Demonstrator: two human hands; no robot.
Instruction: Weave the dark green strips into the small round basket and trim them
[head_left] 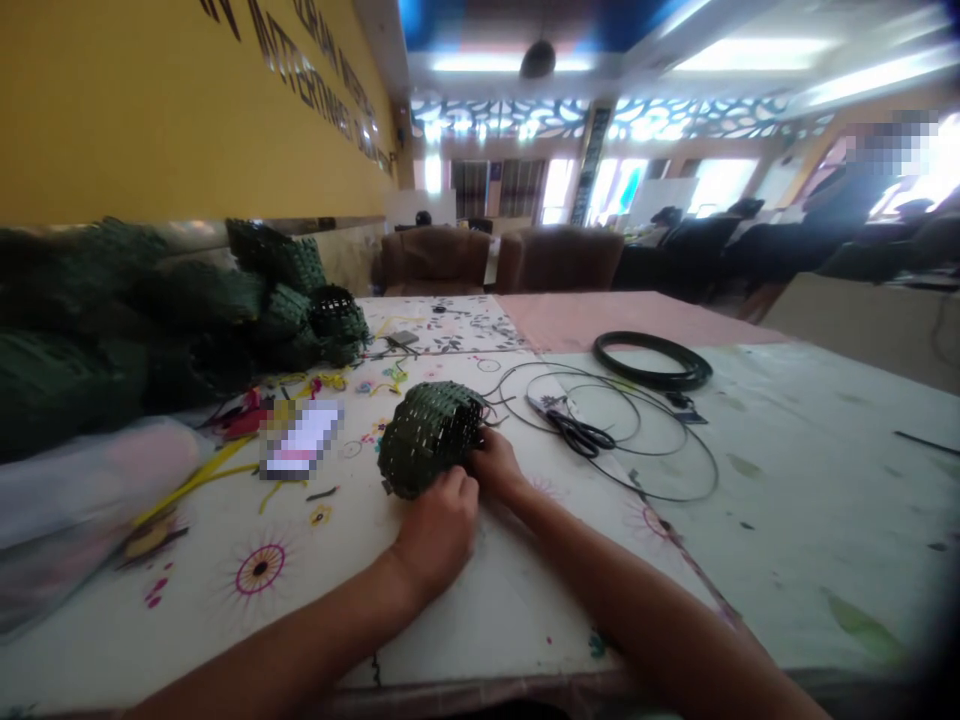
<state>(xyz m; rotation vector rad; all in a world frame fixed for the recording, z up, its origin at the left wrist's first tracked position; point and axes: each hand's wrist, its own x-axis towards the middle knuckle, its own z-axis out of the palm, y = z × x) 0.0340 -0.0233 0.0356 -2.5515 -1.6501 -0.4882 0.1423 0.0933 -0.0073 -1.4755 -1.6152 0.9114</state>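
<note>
A small dark green woven basket (429,435) lies on its side on the white flowered tablecloth (465,610). My left hand (437,525) is curled against its near edge, fingers closed on the weave. My right hand (496,462) grips the basket's right side near its rim, fingers tucked behind it. Both forearms reach in from the bottom of the view.
A heap of green woven baskets (150,320) fills the left. Black scissors (579,432) lie on loops of thin wire (637,440); a coil of dark strapping (652,360) sits beyond. Yellow strips (195,478) and a plastic bag (67,500) lie at left. Chairs and people at far tables.
</note>
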